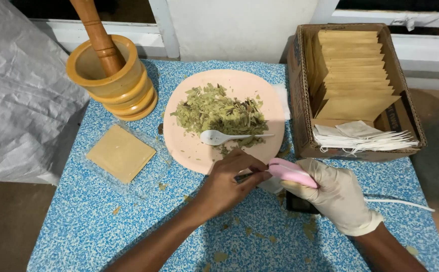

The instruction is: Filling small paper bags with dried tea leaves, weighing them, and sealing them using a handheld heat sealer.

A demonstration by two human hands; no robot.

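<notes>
My right hand (337,194), in a pale glove, grips a small pink device (292,173) over the blue speckled table (93,226). My bare left hand (229,181) pinches something small and dark at the device's left tip; what it is I cannot tell. A dark flat object (300,205) lies under my right hand. Just beyond my hands sits a round pink plate (189,151) with a heap of dried green leaves (219,111) and a white plastic spoon (217,136) on it.
A wooden mortar (118,80) with a pestle (101,38) stands at the back left. A clear packet holding a tan square (121,153) lies left of the plate. A cardboard box (300,75) at the right holds tan envelopes and white filter bags. A white cord (405,203) trails right.
</notes>
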